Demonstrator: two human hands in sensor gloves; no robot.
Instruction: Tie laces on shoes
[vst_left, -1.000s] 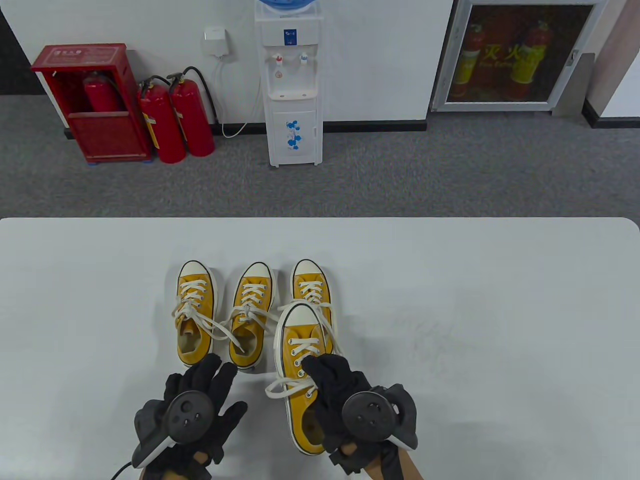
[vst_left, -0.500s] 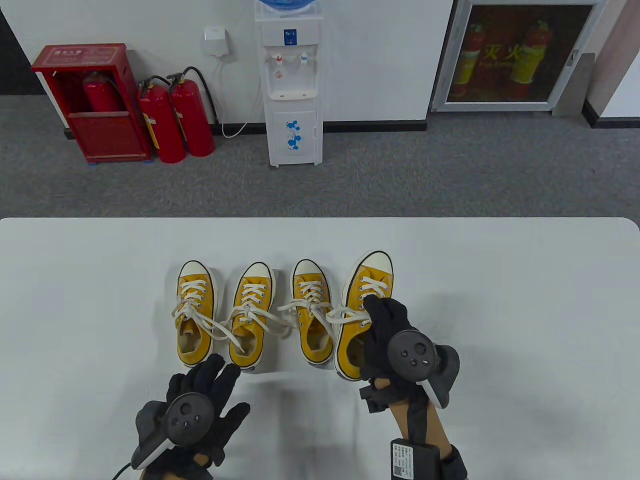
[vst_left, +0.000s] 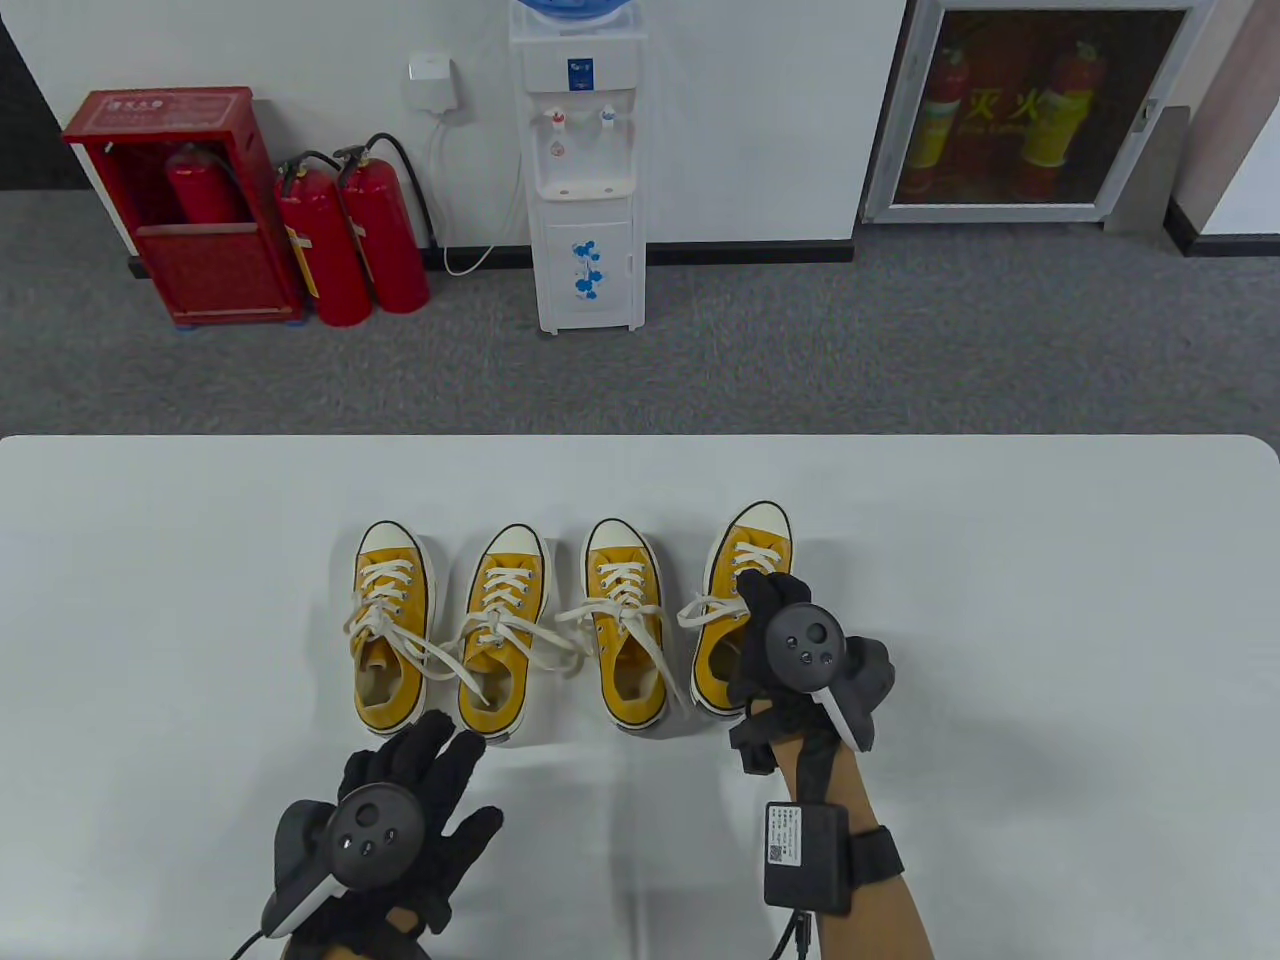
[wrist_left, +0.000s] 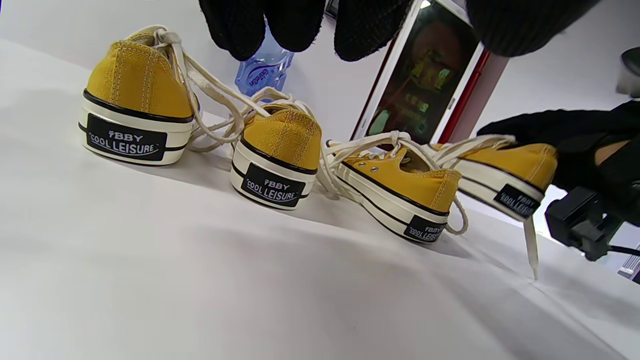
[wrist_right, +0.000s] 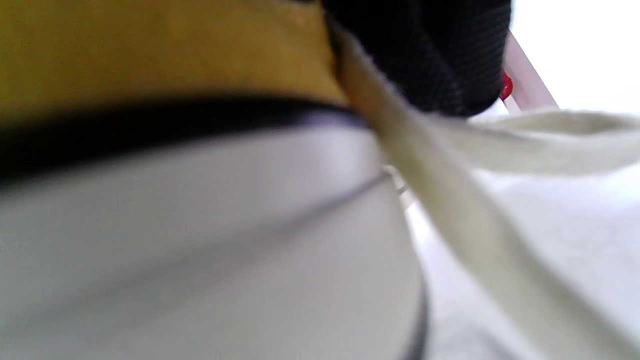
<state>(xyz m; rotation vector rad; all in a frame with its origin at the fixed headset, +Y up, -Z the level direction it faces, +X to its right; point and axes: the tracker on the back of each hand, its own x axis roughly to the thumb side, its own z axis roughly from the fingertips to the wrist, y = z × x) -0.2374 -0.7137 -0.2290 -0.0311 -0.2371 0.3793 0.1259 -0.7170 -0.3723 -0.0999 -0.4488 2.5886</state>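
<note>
Four yellow shoes stand in a row on the white desk (vst_left: 1000, 560), toes away from the person. The right hand (vst_left: 790, 650) grasps the rightmost shoe (vst_left: 748, 560) at its opening, fingers curled over the upper, heel raised off the desk. The left hand (vst_left: 400, 810) hovers near the second shoe (vst_left: 505, 600), fingers released and spread. White laces (vst_left: 590, 620) trail loose between shoes.

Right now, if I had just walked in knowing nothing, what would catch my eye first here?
Four bright yellow sneakers stand in a row on the white table, toes pointing away, white laces trailing between them. A black-gloved right hand grips the rightmost sneaker, while the left hand hovers open near the table's front edge. Behind, red fire extinguishers stand by the wall.
</note>
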